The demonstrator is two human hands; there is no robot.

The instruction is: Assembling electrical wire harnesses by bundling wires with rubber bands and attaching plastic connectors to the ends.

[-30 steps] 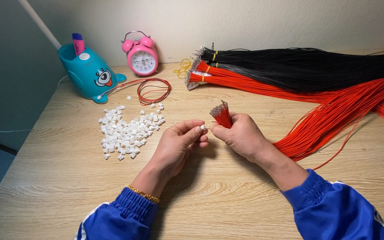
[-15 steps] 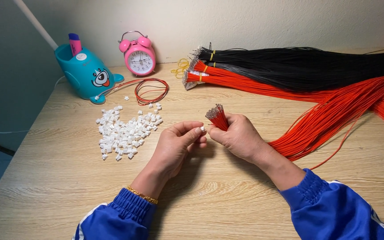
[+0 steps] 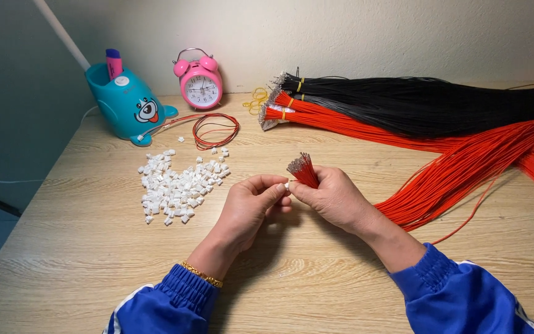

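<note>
Head view: right hand (image 3: 335,199) grips a bundle of red wires (image 3: 304,169), metal tips up, fingers closed around it. Left hand (image 3: 251,204) pinches a small white connector (image 3: 287,185) w/ thumb and forefinger, touching right hand at centre of surface (image 3: 94,247). White connector pile (image 3: 180,184) lies left, near.

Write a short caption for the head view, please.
Right hand grips a red wire bundle; left hand pinches a white connector.

One clock (image 3: 199,81), two hands (image 3: 251,204)
</note>
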